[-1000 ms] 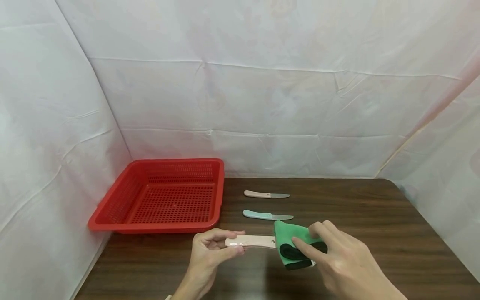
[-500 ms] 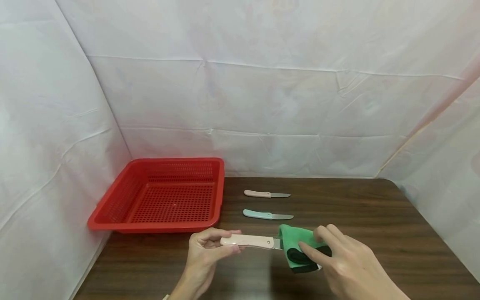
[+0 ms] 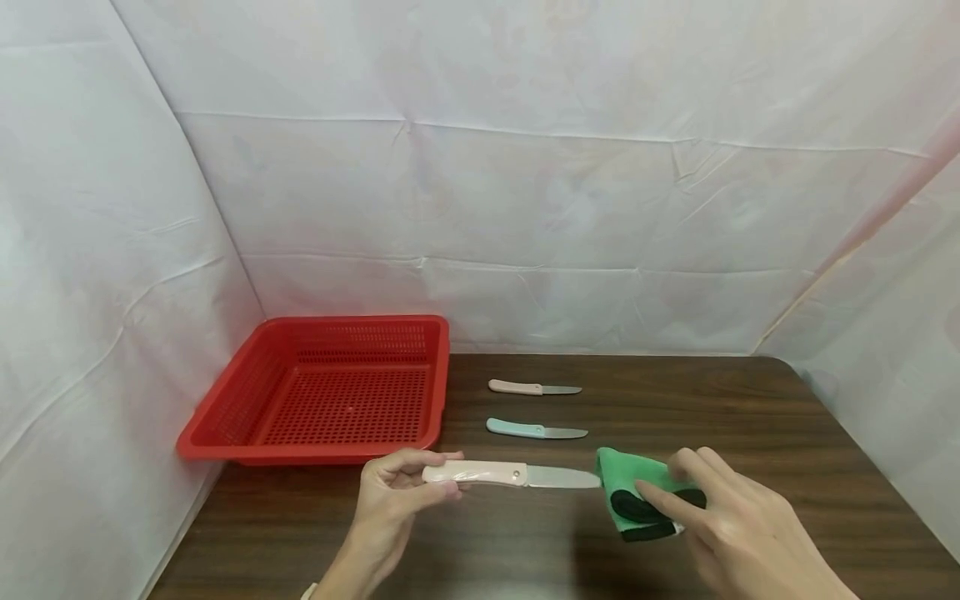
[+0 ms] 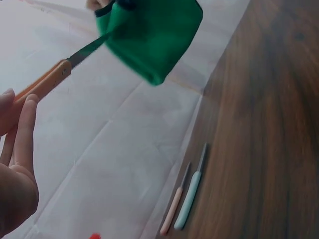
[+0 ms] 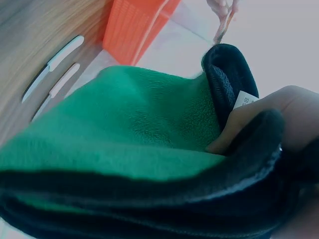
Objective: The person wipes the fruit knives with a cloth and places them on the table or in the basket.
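My left hand pinches the pale pink handle of a folding knife between thumb and fingers, above the table. Its bare blade points right, the tip right at the edge of a folded green cloth with dark trim. That cloth is gripped by my right hand, thumb and fingers around its folds. In the left wrist view the blade tip overlaps the cloth. From the right wrist, the cloth fills much of the view and shows a small white tag.
Two knives lie side by side on the dark wooden table, blades pointing right: a pink-handled knife at the back and a light blue-handled knife nearer. A red plastic basket stands at the left. White sheeting walls the table.
The cloth has slid right along the blade with my right hand, uncovering the blade. My left hand has drawn the knife slightly left. The two knives on the table have stayed put.
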A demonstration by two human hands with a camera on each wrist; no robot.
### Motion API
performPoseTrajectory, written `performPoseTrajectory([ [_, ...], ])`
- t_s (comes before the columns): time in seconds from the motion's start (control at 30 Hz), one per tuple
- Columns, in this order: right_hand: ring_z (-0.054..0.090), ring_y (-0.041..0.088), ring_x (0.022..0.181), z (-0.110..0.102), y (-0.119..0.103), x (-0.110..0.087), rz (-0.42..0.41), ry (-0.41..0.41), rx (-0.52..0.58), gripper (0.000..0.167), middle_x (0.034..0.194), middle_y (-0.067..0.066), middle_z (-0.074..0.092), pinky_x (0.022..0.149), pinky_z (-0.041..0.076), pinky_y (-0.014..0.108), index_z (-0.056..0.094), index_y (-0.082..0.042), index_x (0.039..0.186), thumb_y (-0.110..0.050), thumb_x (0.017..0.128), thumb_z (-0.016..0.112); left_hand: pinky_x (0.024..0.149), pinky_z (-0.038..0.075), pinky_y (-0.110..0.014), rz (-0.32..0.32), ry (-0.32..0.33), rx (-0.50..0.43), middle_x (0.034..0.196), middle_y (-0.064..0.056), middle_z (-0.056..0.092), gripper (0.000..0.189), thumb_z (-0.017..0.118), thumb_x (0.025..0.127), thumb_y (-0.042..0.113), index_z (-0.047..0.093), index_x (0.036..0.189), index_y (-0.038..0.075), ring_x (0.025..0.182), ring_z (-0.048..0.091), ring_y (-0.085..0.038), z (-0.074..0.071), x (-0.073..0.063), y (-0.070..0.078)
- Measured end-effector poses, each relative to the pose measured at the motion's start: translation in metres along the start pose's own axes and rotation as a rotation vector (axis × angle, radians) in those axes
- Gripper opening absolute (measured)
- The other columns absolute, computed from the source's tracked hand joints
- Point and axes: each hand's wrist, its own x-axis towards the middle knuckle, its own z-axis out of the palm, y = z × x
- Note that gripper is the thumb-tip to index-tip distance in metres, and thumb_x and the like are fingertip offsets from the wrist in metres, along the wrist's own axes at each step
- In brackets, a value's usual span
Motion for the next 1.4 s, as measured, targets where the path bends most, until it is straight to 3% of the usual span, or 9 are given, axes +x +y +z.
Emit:
performPoseTrajectory([
  [0.13, 0.042, 0.012, 0.076, 0.001, 0.004, -0.006, -0.002, -0.001, -0.010, 0.054, 0.092, 0.004, 0.051, 0.042, 0.028, 0.010, 0.073, -0.015, 0.092, -0.014, 0.087, 0.019, 0.071, 0.058, -0.041, 0.012, -0.028, 0.018, 0.105, -0.022, 0.067, 0.036, 0.061, 0.076, -0.021, 0.071, 0.101, 0.003, 0.079, 0.070, -0.027, -0.011, 0.003, 0.006],
  [0.4, 0.041, 0.011, 0.076, 0.005, 0.006, -0.014, 0.014, 0.002, -0.015, 0.055, 0.092, 0.003, 0.051, 0.042, 0.025, 0.009, 0.074, -0.016, 0.090, -0.014, 0.087, 0.019, 0.072, 0.057, -0.041, -0.020, 0.001, 0.087, 0.110, -0.019, 0.066, 0.033, 0.063, 0.078, -0.019, 0.069, 0.104, -0.001, 0.087, 0.069, -0.030, -0.039, 0.012, 0.023],
  [0.7, 0.041, 0.010, 0.073, 0.010, 0.011, -0.022, 0.021, 0.020, -0.035, 0.056, 0.091, 0.002, 0.051, 0.041, 0.022, 0.009, 0.074, -0.018, 0.087, -0.017, 0.089, 0.017, 0.072, 0.056, -0.040, -0.019, 0.092, 0.112, 0.109, -0.015, 0.066, 0.030, 0.059, 0.082, -0.019, 0.066, 0.108, -0.005, 0.085, 0.069, -0.030, -0.073, 0.020, 0.039],
  [0.97, 0.040, 0.008, 0.071, 0.011, 0.016, -0.029, 0.063, -0.014, -0.040, 0.059, 0.092, 0.001, 0.051, 0.042, 0.021, 0.009, 0.075, -0.019, 0.087, -0.023, 0.092, 0.016, 0.073, 0.057, -0.039, -0.087, 0.275, 0.216, 0.113, -0.015, 0.064, 0.031, 0.062, 0.083, -0.014, 0.065, 0.113, -0.006, 0.085, 0.069, -0.029, -0.104, 0.024, 0.053],
  [1.2, 0.039, 0.005, 0.067, 0.012, 0.019, -0.035, 0.087, -0.035, -0.052, 0.060, 0.092, 0.001, 0.052, 0.043, 0.020, 0.008, 0.075, -0.019, 0.086, -0.023, 0.091, 0.016, 0.077, 0.055, -0.038, -0.134, 0.301, 0.233, 0.114, -0.009, 0.062, 0.033, 0.063, 0.086, -0.009, 0.063, 0.118, -0.003, 0.087, 0.069, -0.026, -0.136, 0.026, 0.068],
  [1.4, 0.037, 0.003, 0.065, 0.014, 0.023, -0.040, 0.103, -0.047, -0.058, 0.061, 0.092, 0.002, 0.051, 0.043, 0.018, 0.008, 0.076, -0.019, 0.085, -0.023, 0.090, 0.015, 0.079, 0.053, -0.038, -0.191, 0.343, 0.376, 0.116, -0.006, 0.058, 0.035, 0.070, 0.084, 0.002, 0.065, 0.118, 0.003, 0.086, 0.069, -0.022, -0.164, 0.029, 0.078],
])
